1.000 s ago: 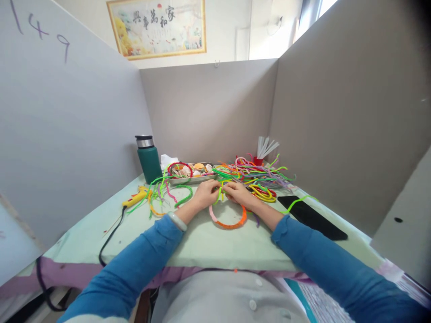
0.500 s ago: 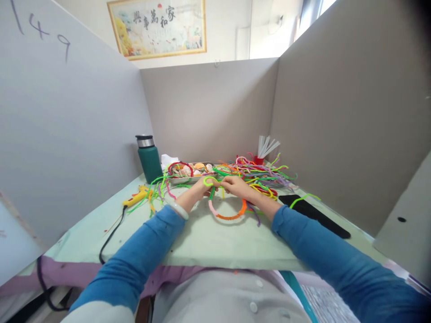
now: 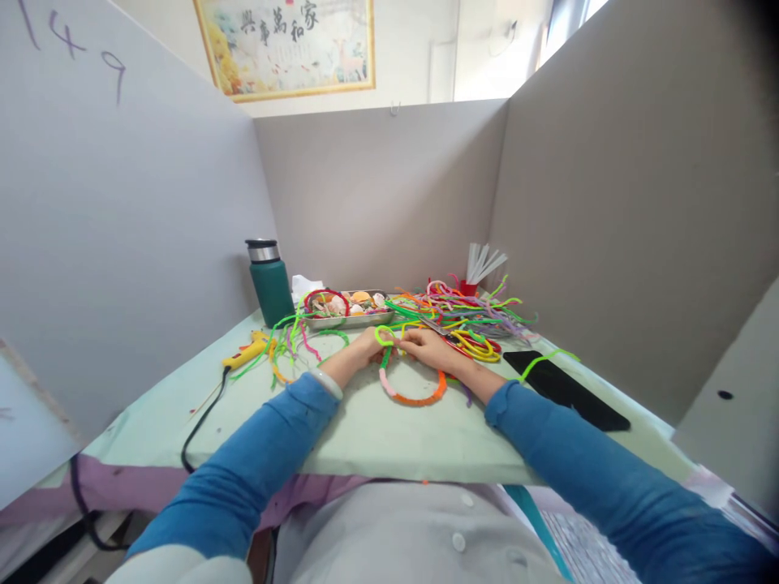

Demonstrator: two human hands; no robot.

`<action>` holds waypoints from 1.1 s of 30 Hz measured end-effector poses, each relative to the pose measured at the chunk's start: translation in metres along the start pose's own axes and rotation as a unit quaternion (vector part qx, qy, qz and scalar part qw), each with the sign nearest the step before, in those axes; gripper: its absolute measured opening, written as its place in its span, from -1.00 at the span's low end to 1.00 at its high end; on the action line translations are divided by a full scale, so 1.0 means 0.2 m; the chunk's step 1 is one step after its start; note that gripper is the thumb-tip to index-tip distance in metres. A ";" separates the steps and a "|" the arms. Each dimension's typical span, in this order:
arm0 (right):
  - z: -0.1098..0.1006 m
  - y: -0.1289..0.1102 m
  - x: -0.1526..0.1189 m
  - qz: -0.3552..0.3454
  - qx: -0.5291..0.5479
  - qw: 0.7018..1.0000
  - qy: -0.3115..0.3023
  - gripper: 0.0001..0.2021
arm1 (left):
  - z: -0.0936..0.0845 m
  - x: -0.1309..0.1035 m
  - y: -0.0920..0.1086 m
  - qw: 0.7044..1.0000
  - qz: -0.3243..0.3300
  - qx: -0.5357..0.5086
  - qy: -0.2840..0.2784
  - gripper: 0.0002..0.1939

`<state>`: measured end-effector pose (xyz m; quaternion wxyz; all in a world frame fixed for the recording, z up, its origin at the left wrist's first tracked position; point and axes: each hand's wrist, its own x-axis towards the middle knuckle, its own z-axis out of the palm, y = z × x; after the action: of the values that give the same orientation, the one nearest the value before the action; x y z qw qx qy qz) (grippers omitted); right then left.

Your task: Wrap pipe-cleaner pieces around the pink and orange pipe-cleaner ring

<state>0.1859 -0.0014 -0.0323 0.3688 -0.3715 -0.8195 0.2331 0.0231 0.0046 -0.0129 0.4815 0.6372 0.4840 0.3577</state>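
Both of my hands meet above the middle of the table, close together. Between and below them hangs a ring wrapped in pipe cleaners (image 3: 419,401), with orange, pink and dark green sections. My left hand (image 3: 368,347) closes round the ring's upper left part, by the green section. A bright yellow-green pipe cleaner (image 3: 383,332) makes a small open loop above these fingers. My right hand (image 3: 426,345) has its fingertips pinched at the yellow-green pipe cleaner, touching the left fingers. The exact pinch point is too small to see clearly.
A heap of coloured pipe cleaners (image 3: 480,312) lies behind, with scissors (image 3: 435,326) partly showing. A metal tray (image 3: 346,321) holds shells. A green bottle (image 3: 271,290) and yellow glue gun (image 3: 247,352) stand left; a black flat object (image 3: 569,393) lies right. White sticks (image 3: 482,264) fill a red cup.
My right hand has shifted slightly down and left toward the left hand. The yellow-green loop looks narrower, and its hanging end is less visible. The scissors now show behind the right hand.
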 end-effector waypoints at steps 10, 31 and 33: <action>0.00 0.00 0.00 -0.008 -0.009 1.000 0.000 -0.69 | 0.00 -0.02 0.01 1.000 -0.015 -0.009 -0.021 -0.70; 0.01 -0.02 -0.01 -0.028 -0.033 0.999 0.022 -0.70 | 0.01 -0.05 0.05 0.997 -0.010 0.076 0.017 -0.76; 0.01 -0.01 -0.01 -0.025 -0.035 0.999 0.016 -0.70 | 0.02 -0.06 0.05 0.996 -0.005 0.090 0.020 -0.78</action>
<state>0.1840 -0.0042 -0.0327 0.3745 -0.3669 -0.8304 0.1887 0.0261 -0.0079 -0.0038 0.4141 0.6680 0.5273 0.3229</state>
